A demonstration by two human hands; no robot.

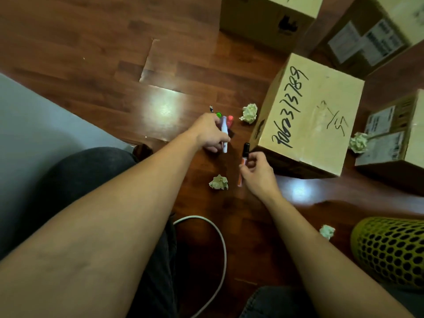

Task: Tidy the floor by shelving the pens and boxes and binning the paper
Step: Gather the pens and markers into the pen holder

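Observation:
My left hand [211, 131] grips a bunch of marker pens [224, 131] just above the wooden floor; white, green and red ends stick out of it. My right hand [258, 173] pinches an orange marker with a black cap [245, 154]. A crumpled paper ball [219, 182] lies between my hands and my knees. Another paper ball [249, 113] sits beyond the pens, a third [358, 142] is wedged between two boxes, and a small one [327, 231] lies by the bin. A cardboard box with black handwritten numbers [309, 113] stands just right of my hands.
More cardboard boxes stand at the back [268, 17], back right [364, 37] and right [394, 134]. A yellow-green perforated bin [390, 251] lies at the lower right. A white cable [220, 244] loops on the floor by my knees. A grey surface [34, 125] fills the left.

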